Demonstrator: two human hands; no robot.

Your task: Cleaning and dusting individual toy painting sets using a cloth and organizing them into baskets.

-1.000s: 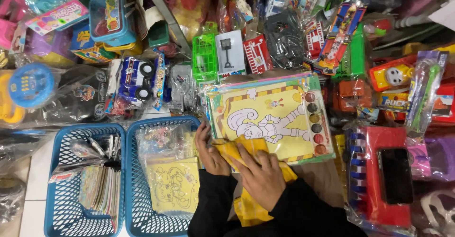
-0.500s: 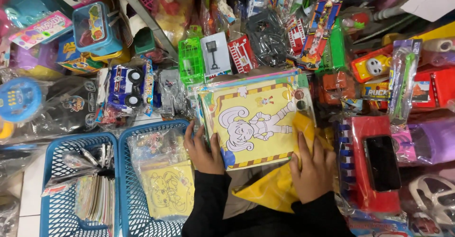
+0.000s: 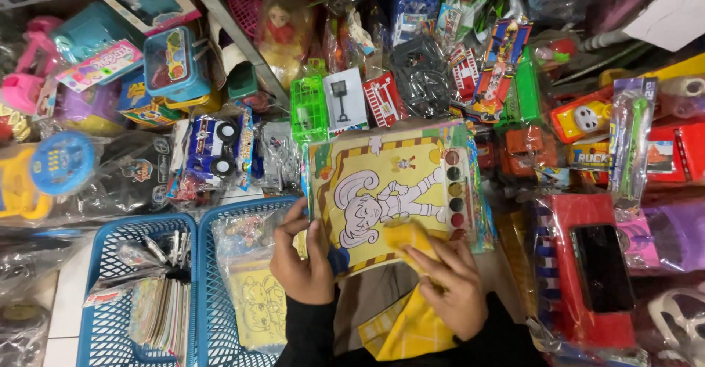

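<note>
A yellow colouring pack (image 3: 389,191) with a strip of paint dots along its right edge lies amid wrapped toys. The left hand (image 3: 297,264) grips its lower left corner. The right hand (image 3: 452,282) presses a yellow cloth (image 3: 407,235) on its lower edge. Left, two blue baskets (image 3: 95,308) hold bagged booklets (image 3: 158,312).
</note>
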